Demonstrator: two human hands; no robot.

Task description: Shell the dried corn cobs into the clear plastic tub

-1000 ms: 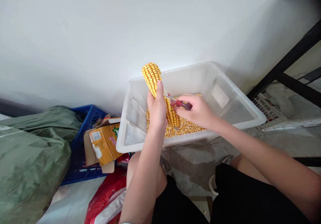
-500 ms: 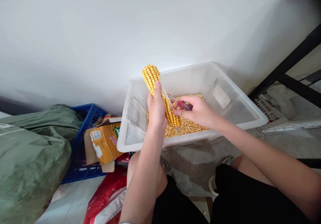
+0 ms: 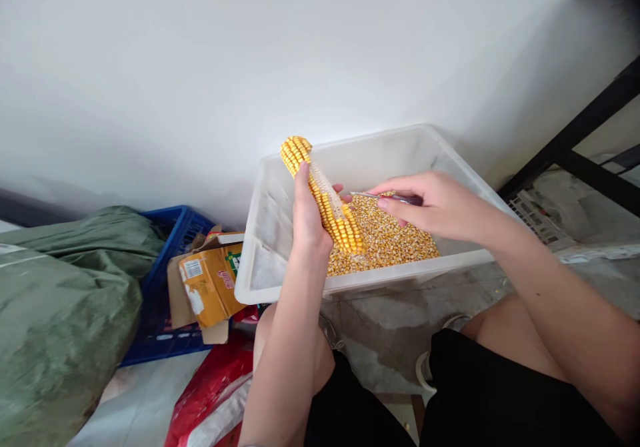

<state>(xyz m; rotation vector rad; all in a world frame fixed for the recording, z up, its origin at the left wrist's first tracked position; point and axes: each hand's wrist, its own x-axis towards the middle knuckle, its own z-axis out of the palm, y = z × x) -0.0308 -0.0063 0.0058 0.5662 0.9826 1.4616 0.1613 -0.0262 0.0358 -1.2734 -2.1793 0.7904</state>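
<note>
My left hand (image 3: 311, 217) is wrapped round a yellow ear of corn (image 3: 345, 232), which it holds tilted over the plastic bin. Along its right side the ear shows a strip of pale bare cob. My right hand (image 3: 425, 203) grips a screwdriver-like tool (image 3: 407, 199) with a thin metal shaft and a dark reddish handle, mostly covered by the fingers. The shaft points left toward the ear; whether its tip touches the cob I cannot tell. Loose corn kernels (image 3: 395, 241) cover the floor of the translucent bin (image 3: 280, 293) beneath both hands.
A blue crate (image 3: 170, 350) stands left of the bin, with green cloth (image 3: 65, 307) over it and an orange cardboard box (image 3: 213, 287) beside it. A red bag (image 3: 210, 387) lies near my leg. A black metal frame (image 3: 565, 143) rises at the right.
My right hand has moved right with the tool, away from the ear. The left hand has shifted and turned the ear slightly, so more bare cob shows.
</note>
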